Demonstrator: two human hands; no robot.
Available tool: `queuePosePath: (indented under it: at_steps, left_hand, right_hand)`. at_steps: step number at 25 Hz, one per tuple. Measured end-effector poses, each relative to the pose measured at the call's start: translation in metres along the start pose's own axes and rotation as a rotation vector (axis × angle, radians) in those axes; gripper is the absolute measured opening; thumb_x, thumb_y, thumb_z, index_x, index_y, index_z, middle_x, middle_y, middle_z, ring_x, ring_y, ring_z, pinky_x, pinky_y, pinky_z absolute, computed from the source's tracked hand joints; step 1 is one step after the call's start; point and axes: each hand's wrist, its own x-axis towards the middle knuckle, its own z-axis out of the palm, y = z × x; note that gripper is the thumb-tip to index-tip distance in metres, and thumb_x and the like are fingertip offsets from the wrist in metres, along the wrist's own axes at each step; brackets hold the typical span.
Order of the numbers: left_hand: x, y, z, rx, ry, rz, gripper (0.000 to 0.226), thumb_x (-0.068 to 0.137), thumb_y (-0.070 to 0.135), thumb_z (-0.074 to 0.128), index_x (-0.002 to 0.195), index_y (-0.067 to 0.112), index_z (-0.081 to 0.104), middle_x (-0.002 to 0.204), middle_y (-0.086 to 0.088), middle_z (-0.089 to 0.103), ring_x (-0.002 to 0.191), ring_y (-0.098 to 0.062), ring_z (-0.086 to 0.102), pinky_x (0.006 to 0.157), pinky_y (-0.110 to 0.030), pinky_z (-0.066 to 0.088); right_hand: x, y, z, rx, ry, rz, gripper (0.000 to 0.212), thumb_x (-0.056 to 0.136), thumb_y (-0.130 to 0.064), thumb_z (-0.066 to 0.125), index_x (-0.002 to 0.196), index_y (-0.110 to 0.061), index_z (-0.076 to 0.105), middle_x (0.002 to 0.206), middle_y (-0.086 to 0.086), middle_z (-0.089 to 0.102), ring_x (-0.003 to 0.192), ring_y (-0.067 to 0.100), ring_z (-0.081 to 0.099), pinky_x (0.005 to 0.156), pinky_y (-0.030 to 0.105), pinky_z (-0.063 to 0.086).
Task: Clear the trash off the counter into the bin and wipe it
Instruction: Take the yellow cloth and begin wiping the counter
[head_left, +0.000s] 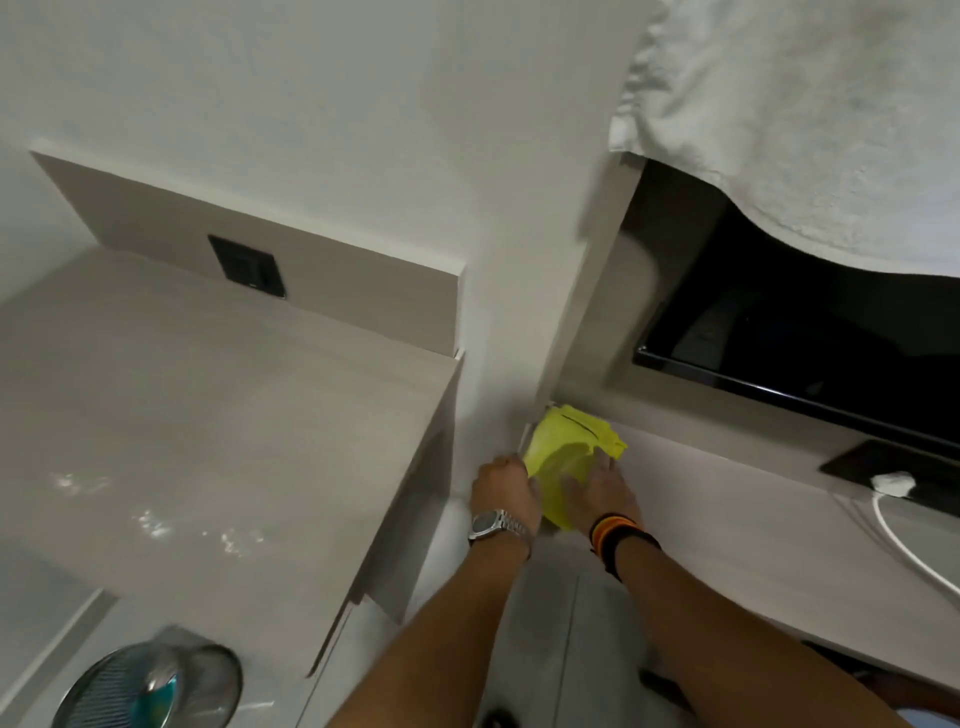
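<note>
Yellow cloth lies bunched at the far left corner of the right-hand counter, against the white wall column, and both hands are on it. The right hand lies palm down over the cloth's near right part, fingers spread flat and pressing rather than closed round it; dark and striped bands circle that wrist. The left hand is just left of it at the counter's edge, its fingers curled onto the cloth's left border in a loose grip, though how firmly it pinches cannot be told. A metal wristwatch sits on the left wrist. Both forearms reach forward from the lower middle of the view, nearly parallel.

Far below and left of the grip, a wire mesh bin stands on the floor with something teal inside; what it is cannot be made out.

Right of the grip, a white charger with its cable rests on the counter, near a dark flat screen that is partly draped by a white towel. Left of the grip, across a gap, a second pale counter shows wet glints and a dark wall socket behind it.
</note>
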Motion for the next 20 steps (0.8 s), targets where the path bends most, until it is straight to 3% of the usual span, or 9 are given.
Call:
queuePosePath:
  at_steps: [4,7,9,12,15,17,20]
  left_hand:
    - [0.012,0.004,0.022,0.008,-0.065,-0.118,0.033,0.09,0.025,0.059,0.117,0.005,0.062,0.121,-0.015,0.058,0.11,-0.034,0.057,0.088,-0.04,0.052]
    - [0.006,-0.001,0.013,-0.213,-0.059,-0.28,0.014,0.079,0.012,0.06,0.09,0.008,0.067,0.102,-0.013,0.067,0.096,-0.035,0.066,0.074,-0.034,0.057]
    - [-0.005,-0.008,-0.009,-0.305,0.008,-0.343,0.013,0.073,0.015,0.061,0.082,0.008,0.068,0.087,-0.009,0.07,0.087,-0.033,0.068,0.067,-0.03,0.053]
    - [-0.027,-0.038,-0.049,-0.379,0.247,-0.355,0.022,0.07,0.029,0.06,0.077,0.008,0.064,0.082,-0.01,0.07,0.083,-0.034,0.066,0.071,-0.038,0.056]
    - [-0.041,-0.085,-0.086,-0.332,0.448,-0.423,0.023,0.083,0.032,0.066,0.082,0.008,0.062,0.091,-0.015,0.068,0.087,-0.036,0.064,0.074,-0.04,0.053]
    - [-0.057,-0.119,-0.106,-0.202,0.494,-0.455,0.029,0.091,0.034,0.057,0.093,0.006,0.066,0.097,-0.017,0.069,0.092,-0.037,0.065,0.076,-0.04,0.053]
    - [-0.089,-0.178,-0.136,0.065,0.581,-0.429,0.038,0.096,0.029,0.043,0.119,0.008,0.064,0.114,-0.018,0.068,0.103,-0.04,0.062,0.087,-0.044,0.052]
  right_hand:
    - [0.017,-0.005,0.01,0.193,0.025,0.134,0.076,0.087,-0.032,0.067,0.149,-0.009,0.03,0.144,0.023,0.044,0.126,0.043,0.05,0.099,0.047,0.044]
    - [0.009,-0.019,0.011,0.402,0.027,0.179,0.074,0.08,-0.021,0.074,0.145,-0.015,0.038,0.133,0.021,0.057,0.118,0.041,0.057,0.094,0.044,0.048]
    - [-0.011,-0.038,0.013,0.509,0.033,0.098,0.068,0.076,-0.019,0.074,0.138,-0.02,0.047,0.13,0.018,0.06,0.116,0.039,0.058,0.094,0.043,0.048]
    - [-0.039,-0.099,0.018,0.578,-0.001,-0.151,0.061,0.072,-0.017,0.071,0.131,-0.025,0.055,0.125,0.013,0.064,0.112,0.036,0.06,0.093,0.04,0.049]
    - [-0.05,-0.172,0.035,0.473,-0.025,-0.462,0.059,0.073,-0.016,0.066,0.13,-0.029,0.057,0.118,0.013,0.068,0.107,0.036,0.062,0.092,0.043,0.051]
    - [-0.055,-0.204,0.053,0.294,-0.078,-0.612,0.061,0.08,-0.018,0.065,0.139,-0.028,0.051,0.12,0.016,0.067,0.112,0.037,0.059,0.096,0.044,0.048]
    - [-0.065,-0.225,0.083,-0.084,-0.101,-0.658,0.077,0.087,-0.029,0.062,0.154,-0.021,0.025,0.15,0.017,0.043,0.136,0.037,0.041,0.111,0.048,0.035]
